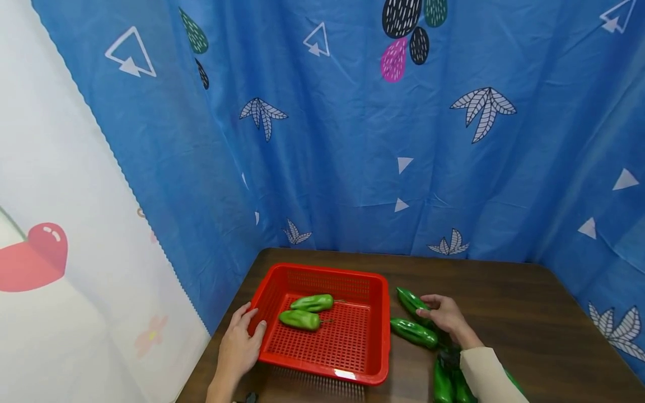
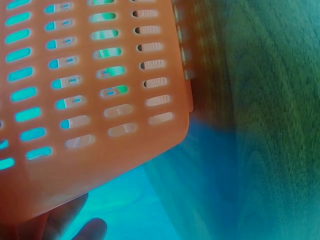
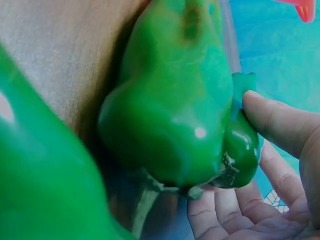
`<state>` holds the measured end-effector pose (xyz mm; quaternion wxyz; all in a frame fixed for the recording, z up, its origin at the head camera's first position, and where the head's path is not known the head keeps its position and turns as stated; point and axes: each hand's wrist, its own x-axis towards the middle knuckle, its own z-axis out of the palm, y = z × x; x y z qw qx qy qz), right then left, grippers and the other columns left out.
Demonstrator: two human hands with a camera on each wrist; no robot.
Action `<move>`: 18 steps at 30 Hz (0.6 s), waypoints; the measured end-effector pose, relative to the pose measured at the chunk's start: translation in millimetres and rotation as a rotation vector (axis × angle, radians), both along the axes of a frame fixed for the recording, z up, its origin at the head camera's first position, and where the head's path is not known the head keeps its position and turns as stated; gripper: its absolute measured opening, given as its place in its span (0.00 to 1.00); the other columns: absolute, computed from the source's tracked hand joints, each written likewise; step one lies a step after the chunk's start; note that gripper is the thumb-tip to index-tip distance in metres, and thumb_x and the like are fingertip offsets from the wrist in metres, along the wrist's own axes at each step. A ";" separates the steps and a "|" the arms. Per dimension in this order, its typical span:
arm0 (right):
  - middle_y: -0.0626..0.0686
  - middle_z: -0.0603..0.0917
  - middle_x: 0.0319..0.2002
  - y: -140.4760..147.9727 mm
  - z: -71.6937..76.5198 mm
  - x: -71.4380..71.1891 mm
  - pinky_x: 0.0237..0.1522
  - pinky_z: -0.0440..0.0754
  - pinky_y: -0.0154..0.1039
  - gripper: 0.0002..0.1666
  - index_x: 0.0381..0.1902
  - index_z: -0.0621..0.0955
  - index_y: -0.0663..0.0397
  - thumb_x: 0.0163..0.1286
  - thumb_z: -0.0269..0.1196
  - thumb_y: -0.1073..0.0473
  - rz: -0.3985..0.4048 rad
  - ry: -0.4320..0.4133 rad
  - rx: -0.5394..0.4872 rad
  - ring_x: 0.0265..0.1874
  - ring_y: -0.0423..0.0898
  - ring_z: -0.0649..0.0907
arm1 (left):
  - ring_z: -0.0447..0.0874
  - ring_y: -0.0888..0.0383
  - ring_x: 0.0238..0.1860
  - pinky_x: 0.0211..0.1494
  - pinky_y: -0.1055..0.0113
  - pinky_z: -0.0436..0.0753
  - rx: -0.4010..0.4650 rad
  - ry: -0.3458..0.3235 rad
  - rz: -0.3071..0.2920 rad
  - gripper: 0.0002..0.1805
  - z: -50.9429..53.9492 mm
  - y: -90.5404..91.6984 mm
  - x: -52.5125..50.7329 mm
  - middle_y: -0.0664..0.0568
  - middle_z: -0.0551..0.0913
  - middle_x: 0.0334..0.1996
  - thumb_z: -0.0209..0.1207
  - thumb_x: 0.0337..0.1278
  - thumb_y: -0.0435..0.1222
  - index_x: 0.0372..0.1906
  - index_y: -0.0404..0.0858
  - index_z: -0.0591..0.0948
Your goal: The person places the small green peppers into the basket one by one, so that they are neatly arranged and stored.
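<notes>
My left hand (image 1: 242, 341) rests at the left rim of a red plastic basket (image 1: 378, 330), its fingers and thumb touching the edge. The left wrist view shows the basket's slotted wall (image 2: 100, 155) up close. Two light green peppers, one (image 1: 313, 303) behind the other (image 1: 300, 319), lie inside on the left. To the right of the basket, my right hand (image 1: 445, 314) pinches a dark green pepper (image 1: 407, 299) between thumb and fingers. In the right wrist view that pepper (image 3: 242, 150) is partly hidden behind a nearer green pepper (image 3: 170, 110).
Another dark green pepper (image 1: 414, 333) lies beside the basket's right wall. Several more (image 1: 443, 383) lie near the right forearm, partly covered by the sleeve. A brown wooden table (image 1: 509, 313) carries everything, with a blue patterned curtain (image 1: 353, 140) behind it.
</notes>
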<state>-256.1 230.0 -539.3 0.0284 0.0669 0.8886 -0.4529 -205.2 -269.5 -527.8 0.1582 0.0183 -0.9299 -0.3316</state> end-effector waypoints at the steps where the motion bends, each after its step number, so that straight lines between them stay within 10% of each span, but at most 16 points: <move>1: 0.67 0.81 0.57 0.1 0.3 0.5 0.50 0.83 0.52 0.30 0.61 0.79 0.65 0.65 0.70 0.55 -0.004 0.002 -0.001 0.53 0.60 0.81 | 0.72 0.40 0.69 0.64 0.39 0.75 0.000 -0.001 -0.001 0.24 -0.6 0.1 0.1 0.45 0.70 0.71 0.60 0.67 0.43 0.62 0.34 0.80; 18: 0.67 0.79 0.59 -5.4 38.4 -1.4 0.45 0.85 0.47 0.33 0.66 0.75 0.63 0.68 0.68 0.53 0.020 0.053 -0.092 0.53 0.58 0.81 | 0.73 0.41 0.68 0.65 0.39 0.75 -0.006 0.007 -0.005 0.25 -2.2 -0.4 3.7 0.46 0.69 0.72 0.59 0.68 0.44 0.64 0.36 0.79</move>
